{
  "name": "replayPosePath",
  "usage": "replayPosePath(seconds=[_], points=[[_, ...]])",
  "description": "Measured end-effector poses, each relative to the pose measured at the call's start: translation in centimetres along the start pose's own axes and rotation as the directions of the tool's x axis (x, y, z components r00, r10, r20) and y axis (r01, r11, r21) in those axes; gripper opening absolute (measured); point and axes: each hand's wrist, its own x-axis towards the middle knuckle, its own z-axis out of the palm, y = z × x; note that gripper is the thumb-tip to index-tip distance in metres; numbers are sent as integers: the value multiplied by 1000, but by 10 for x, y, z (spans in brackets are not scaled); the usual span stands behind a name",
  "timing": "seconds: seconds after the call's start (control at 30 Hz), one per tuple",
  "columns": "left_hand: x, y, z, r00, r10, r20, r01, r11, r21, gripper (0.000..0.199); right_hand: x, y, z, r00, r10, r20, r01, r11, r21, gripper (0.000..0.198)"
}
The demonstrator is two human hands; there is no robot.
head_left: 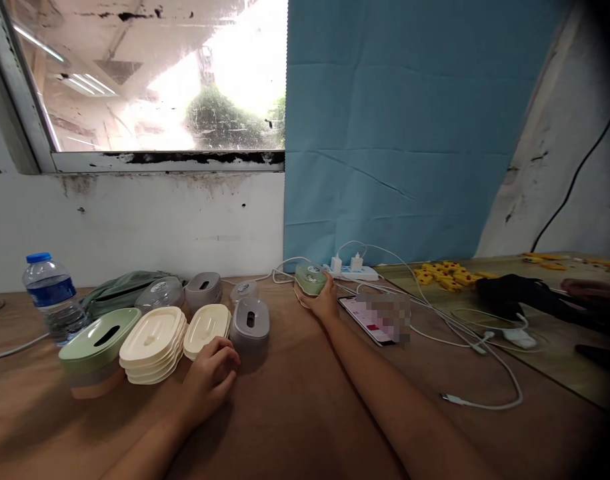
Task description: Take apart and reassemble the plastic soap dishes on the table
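At the back of the table, my right hand [325, 299] is closed round the side of a small green container [311, 279] with a pale rim and a round label on top. My left hand [212, 375] rests loosely curled, with nothing visible in it, at the front edge of a short stack of small cream lids [207, 328]. Left of that stands a taller stack of larger cream lids [152, 337]. A grey slotted container [251, 323] is just right of the small lids. A green slotted container [99, 343] stands at the far left of the group.
Behind the lids are a clear container [159, 293], another grey slotted container [203, 289] and a water bottle [52, 297]. A phone [367, 321], white cables [489, 403] and a power strip [359, 272] lie right. Yellow pieces [447, 275] and another person's hand [592, 290] are farther right.
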Motion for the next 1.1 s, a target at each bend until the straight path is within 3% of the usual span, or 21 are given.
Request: replayPosePath(seconds=[0.5, 0.7, 0.77, 0.83, 0.9, 0.97, 1.03, 1.1], points=[[0, 7, -4, 1000, -10, 12, 10, 1000, 14, 17, 3, -1, -4, 999, -41, -5, 41, 999, -1, 85], [0, 2, -2, 1000, 11, -15, -10, 1000, 26, 16, 1, -16, -10, 996, -42, -83, 35, 996, -85, 87], [0, 1, -2, 1000, 16, -20, -15, 999, 31, 16, 2, -22, -14, 988, -90, -126, 65, 980, -190, 84], [0, 1, -2, 1000, 16, -22, -15, 999, 34, 16, 1, -29, -19, 973, -213, -85, 183, 945, -272, 76], [0, 2, -2, 1000, 16, -25, -15, 999, 39, 17, -2, -39, -23, 926, -369, 85, 378, 898, -224, 65], [0, 3, -3, 999, 15, -29, -13, 999, 49, 17, -11, -51, -25, 826, -496, 266, 533, 842, -83, 56], [0, 4, -4, 999, 13, -31, -11, 998, 65, 17, -26, -67, -25, 739, -571, 357, 602, 798, 28, 47], [1, 5, -6, 999, 12, -35, -9, 996, 85, 17, -46, -85, -24, 685, -613, 394, 633, 768, 93, 39]])
